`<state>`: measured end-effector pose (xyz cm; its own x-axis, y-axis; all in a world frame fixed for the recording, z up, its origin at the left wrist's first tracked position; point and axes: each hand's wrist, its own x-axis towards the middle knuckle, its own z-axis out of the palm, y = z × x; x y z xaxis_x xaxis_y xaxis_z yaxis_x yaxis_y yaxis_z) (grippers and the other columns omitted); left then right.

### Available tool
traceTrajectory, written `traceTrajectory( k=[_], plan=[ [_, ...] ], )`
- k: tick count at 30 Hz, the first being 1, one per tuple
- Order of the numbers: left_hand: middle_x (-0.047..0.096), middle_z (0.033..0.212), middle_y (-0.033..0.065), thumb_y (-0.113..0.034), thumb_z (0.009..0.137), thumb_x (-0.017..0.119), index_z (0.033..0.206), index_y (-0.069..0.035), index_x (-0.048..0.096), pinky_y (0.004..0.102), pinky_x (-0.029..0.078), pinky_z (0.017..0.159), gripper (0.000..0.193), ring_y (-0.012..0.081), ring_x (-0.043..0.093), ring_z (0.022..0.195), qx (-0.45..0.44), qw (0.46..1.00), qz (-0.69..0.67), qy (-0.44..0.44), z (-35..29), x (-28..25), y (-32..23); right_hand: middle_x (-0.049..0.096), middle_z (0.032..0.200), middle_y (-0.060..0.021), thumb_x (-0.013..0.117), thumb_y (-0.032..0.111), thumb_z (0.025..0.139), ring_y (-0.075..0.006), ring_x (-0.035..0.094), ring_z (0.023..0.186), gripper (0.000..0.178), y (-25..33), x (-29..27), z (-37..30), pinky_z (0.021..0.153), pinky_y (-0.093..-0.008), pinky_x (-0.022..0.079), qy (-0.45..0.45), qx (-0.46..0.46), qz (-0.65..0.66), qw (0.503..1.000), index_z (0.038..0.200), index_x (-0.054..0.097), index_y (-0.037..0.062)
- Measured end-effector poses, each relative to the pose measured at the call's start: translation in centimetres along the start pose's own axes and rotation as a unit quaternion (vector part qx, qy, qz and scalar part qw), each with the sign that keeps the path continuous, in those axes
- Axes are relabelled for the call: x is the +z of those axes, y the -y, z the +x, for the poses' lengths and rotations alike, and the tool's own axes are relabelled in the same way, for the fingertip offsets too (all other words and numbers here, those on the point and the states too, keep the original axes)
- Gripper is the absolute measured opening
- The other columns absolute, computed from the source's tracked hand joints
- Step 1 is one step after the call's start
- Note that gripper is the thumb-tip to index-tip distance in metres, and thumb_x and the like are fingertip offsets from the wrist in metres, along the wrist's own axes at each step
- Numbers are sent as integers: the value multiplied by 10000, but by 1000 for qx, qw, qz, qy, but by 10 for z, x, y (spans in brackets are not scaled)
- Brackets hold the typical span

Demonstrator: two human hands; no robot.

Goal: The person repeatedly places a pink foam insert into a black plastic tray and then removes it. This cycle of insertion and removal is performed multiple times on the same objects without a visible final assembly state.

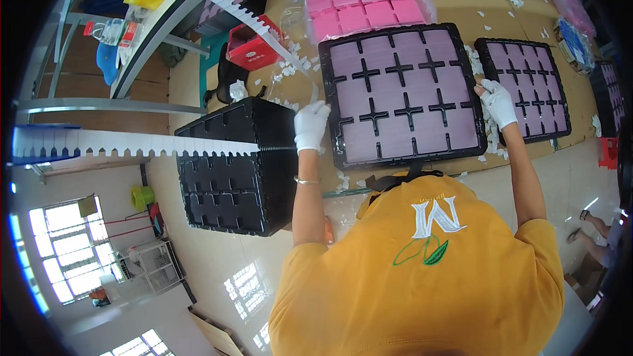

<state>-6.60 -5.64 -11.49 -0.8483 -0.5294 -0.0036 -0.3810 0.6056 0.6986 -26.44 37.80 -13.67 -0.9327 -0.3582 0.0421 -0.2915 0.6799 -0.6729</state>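
Observation:
A black plastic tray (374, 118) with pale purple foam in its square compartments lies in front of me, between my hands. My left hand (311, 126), in a white glove, is closed at the tray's left edge, its fingertips partly hidden. On the opposite side my right hand (498, 103), gloved too, pinches the right rim. A white notched strip (254, 23) slants down from the upper left to my left hand; I cannot tell whether it touches the glove. Left of that hand stands a tall stack of black trays (231, 191).
Pink foam blocks (362, 0) in clear plastic lie behind the tray. Another filled tray (537, 92) is at the right. A red box (254, 46) sits at the back left, near white scraps. A second notched strip (145, 144) crosses before the stack. A metal-framed shelf (151, 36) stands left.

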Motion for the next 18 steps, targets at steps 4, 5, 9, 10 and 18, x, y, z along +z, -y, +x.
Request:
traceTrajectory(
  k=[4,5,9,10,18],
  plan=[
    [708,1050,159,-128,788,715,1069,66,681,300,507,837,343,229,667,942,-96,979,-179,4,-3,1,0,683,943,-167,659,276,875,-312,650,894,315,1,6,12,825,-333,483,-3,31,54,998,1045,684,12],
    [706,1029,148,-121,786,719,1071,65,681,291,503,777,342,207,657,895,-121,972,-204,6,-3,1,2,690,911,-162,660,275,873,-313,653,872,315,2,5,16,820,-331,483,2,38,68,997,1033,685,5],
    [696,937,95,-94,769,735,1061,50,691,256,466,554,329,124,606,706,-195,940,-278,16,0,1,8,693,870,-172,658,269,874,-317,654,823,283,-2,16,16,762,-350,490,-16,63,119,991,952,690,-1],
    [694,932,88,-94,765,737,1052,49,694,256,468,559,323,123,606,710,-181,940,-290,17,-2,1,8,690,860,-178,651,276,877,-324,651,809,286,4,15,15,736,-365,491,-31,41,89,995,945,692,1],
    [663,830,38,-83,777,729,999,34,707,212,429,558,252,85,560,646,-108,962,-249,-4,0,-35,-44,658,841,-196,633,263,832,-407,617,810,211,13,-17,20,723,-448,490,-115,-29,-32,992,803,681,59]
  ],
)
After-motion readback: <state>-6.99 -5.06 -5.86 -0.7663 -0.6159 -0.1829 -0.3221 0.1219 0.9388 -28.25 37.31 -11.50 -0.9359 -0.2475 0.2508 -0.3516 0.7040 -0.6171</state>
